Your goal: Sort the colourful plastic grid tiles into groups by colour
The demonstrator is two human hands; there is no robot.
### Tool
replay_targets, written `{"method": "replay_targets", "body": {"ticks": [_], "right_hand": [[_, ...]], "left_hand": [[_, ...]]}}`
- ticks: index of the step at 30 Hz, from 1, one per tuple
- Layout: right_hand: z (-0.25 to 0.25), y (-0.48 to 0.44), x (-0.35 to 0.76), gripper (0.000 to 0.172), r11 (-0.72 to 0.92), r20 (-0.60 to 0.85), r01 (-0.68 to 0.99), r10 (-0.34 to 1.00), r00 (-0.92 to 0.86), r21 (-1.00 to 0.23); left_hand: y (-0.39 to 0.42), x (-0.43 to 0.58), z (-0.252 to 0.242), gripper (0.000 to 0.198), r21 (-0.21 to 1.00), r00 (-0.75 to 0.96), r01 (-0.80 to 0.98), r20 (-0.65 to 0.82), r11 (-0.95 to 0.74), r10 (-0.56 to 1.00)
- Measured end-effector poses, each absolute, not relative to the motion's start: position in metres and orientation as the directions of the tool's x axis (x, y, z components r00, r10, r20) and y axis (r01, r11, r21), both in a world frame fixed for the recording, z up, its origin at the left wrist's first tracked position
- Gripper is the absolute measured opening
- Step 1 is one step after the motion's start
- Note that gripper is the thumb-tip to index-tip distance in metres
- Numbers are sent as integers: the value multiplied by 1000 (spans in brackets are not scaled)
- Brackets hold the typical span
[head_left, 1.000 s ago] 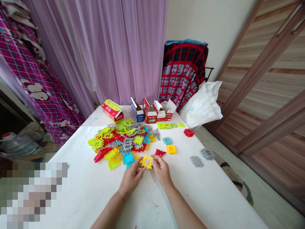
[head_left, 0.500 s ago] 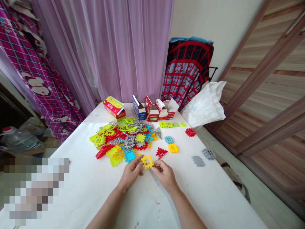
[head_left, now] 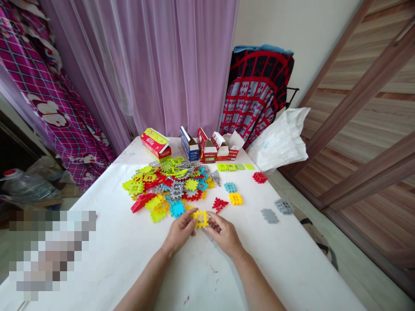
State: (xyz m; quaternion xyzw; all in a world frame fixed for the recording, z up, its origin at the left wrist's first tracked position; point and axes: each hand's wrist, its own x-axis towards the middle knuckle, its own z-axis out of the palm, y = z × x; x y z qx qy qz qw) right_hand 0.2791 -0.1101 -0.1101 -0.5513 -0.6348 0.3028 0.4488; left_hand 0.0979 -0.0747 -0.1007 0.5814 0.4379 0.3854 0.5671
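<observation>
Fingertips pinched the yellow grid tile (head_left: 200,218) from both sides: the left hand (head_left: 180,233) on its left edge, the right hand (head_left: 225,235) on its right, fingers curled in narrow around it. The tile sat low over the white table (head_left: 129,259), just in front of the heap of coloured tiles (head_left: 168,185). Both forearms came in from the near edge, wrists angled toward each other. The print on the cartons (head_left: 207,149) at the far edge was too small to read.

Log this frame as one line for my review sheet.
left hand: grips yellow tile | right hand: grips yellow tile | tile pile: just beyond hands | surface: white table
</observation>
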Motion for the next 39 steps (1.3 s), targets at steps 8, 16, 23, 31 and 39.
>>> {"method": "replay_targets", "body": {"ticks": [8, 16, 23, 31, 39], "right_hand": [[-111, -111, 283, 37, 214, 235, 454, 972, -10, -865], [-108, -111, 287, 33, 243, 271, 544, 962, -30, -803], [-103, -107, 312, 36, 156, 227, 615, 973, 39, -773], [-82, -92, 383, 38, 76, 193, 783, 979, 57, -617], [-61, -74, 424, 40, 37, 111, 881, 994, 18, -471]], "left_hand": [[-75, 97, -103, 56, 995, 315, 99, -53, 23, 948], [-78, 97, -99, 50, 979, 315, 199, -12, -54, 949], [-78, 98, -96, 48, 974, 280, 222, -16, -48, 960], [-77, 97, -99, 40, 975, 283, 208, 14, -76, 959], [-77, 98, -98, 40, 977, 267, 200, 21, -77, 963]]}}
